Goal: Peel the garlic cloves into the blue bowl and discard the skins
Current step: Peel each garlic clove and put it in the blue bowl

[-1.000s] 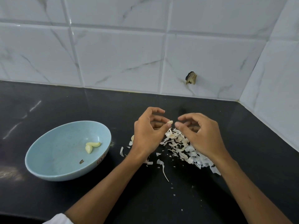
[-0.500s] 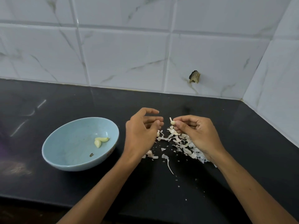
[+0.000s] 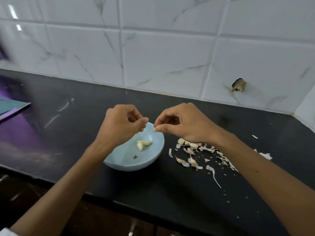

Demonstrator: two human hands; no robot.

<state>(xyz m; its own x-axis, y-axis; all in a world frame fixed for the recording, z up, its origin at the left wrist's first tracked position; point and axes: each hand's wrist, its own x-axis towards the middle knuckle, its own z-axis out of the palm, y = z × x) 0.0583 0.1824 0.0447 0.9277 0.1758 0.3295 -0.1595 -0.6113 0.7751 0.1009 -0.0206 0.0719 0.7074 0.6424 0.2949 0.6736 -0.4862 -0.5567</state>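
1. Head view: the right hand [image 3: 184,123] pinches a small pale garlic clove [image 3: 155,129] over the round pale-blue bowl [image 3: 158,150], apparently to drop it beside two peeled cloves [image 3: 143,144].
2. The left hand [image 3: 122,123] is curled; I cannot tell whether it holds anything.
3. Papery white skins [image 3: 196,150] lie outside the bowl, toward the black countertop's [image 3: 170,193] right corner.

The left hand [image 3: 122,126] and right hand [image 3: 184,125] are bare, the forearms uncovered; a sliver of white sleeve [image 3: 3,232] shows on the left arm.
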